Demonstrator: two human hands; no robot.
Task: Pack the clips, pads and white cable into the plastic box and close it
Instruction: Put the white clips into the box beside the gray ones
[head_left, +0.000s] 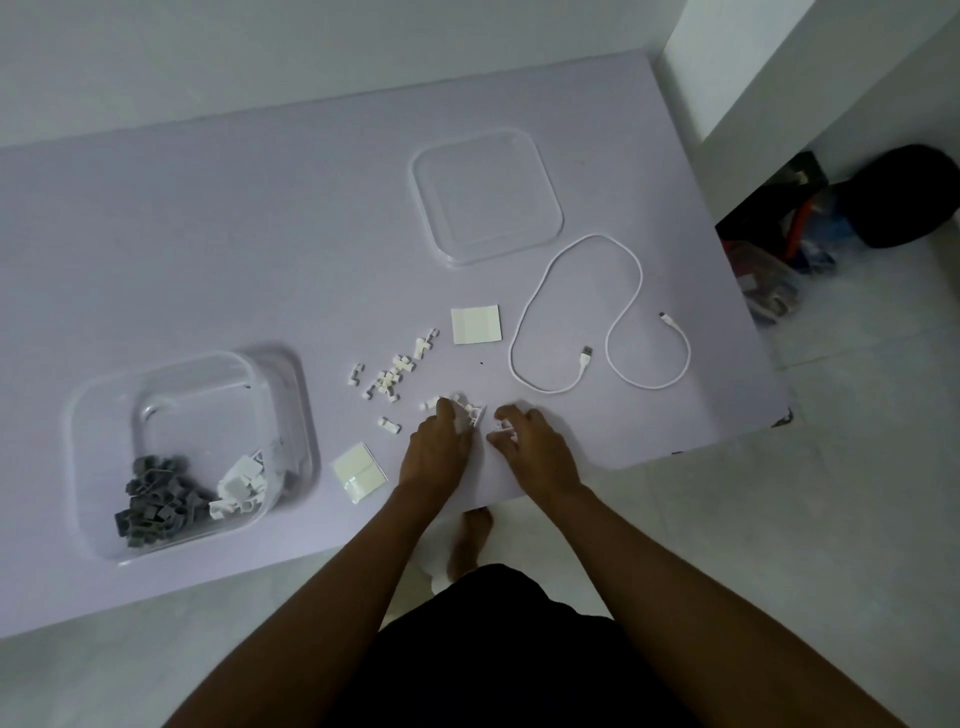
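**Both hands on white clips, lower centre of frame**

The left hand (439, 452) and right hand (535, 447) lie side by side on the lilac table (208, 234), fingers curled over some of the loose white clips (390, 378), which trail up and left from there. At lower left, the clear plastic box (83, 467) stands open, with grey clips (156, 499) and more white pieces (239, 488) in it. Its lid (488, 197) lies flat at upper centre. The white cable (597, 322) loops right of centre. One pad (475, 325) lies beside the cable, another pad (359, 470) between box and left hand.
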